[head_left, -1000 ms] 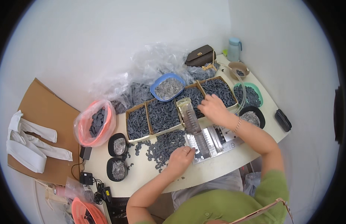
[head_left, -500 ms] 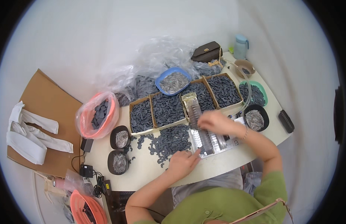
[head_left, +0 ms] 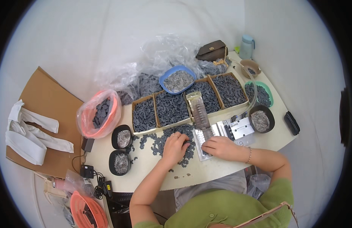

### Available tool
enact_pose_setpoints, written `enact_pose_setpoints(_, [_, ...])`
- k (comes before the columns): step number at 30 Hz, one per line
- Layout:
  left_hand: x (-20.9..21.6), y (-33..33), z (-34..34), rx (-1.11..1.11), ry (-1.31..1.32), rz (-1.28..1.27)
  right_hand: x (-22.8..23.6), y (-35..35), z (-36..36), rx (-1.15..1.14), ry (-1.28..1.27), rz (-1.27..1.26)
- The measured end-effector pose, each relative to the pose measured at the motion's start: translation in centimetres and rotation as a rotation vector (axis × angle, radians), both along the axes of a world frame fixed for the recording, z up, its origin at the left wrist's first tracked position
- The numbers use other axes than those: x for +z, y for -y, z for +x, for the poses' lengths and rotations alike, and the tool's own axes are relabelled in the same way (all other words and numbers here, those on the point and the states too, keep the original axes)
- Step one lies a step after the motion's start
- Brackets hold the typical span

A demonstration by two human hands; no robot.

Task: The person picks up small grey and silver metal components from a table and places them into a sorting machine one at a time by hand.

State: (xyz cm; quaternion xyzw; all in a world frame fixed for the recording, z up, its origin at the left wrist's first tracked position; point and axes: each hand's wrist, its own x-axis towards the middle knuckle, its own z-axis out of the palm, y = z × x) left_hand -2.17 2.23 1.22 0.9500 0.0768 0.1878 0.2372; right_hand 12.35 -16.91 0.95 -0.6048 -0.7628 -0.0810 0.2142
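Though unclear underneath, left hand (head_left: 174, 149) palm-down.

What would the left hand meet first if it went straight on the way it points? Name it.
The loose dark pieces spread on the table, most likely; the left hand may already touch some, as its height is hard to judge.

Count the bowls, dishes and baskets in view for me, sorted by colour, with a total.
Black bowls: 3
Orange baskets: 2
Blue dish: 1
Green dish: 1
Tan bowl: 1
Total: 8
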Motion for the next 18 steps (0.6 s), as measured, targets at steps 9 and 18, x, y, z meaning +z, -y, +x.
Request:
enact_pose_setpoints(9, [-0.8,2.8,1.3,-0.148,0.212,-0.148,1.1,0.8,2.0,0.034,-0.069,-0.011])
enact_pose_setpoints(18, [-0.2,7.2,-1.0,-0.186,0.127,0.575,2.1,-4.5,2.3,-0.026,-0.315,-0.042])
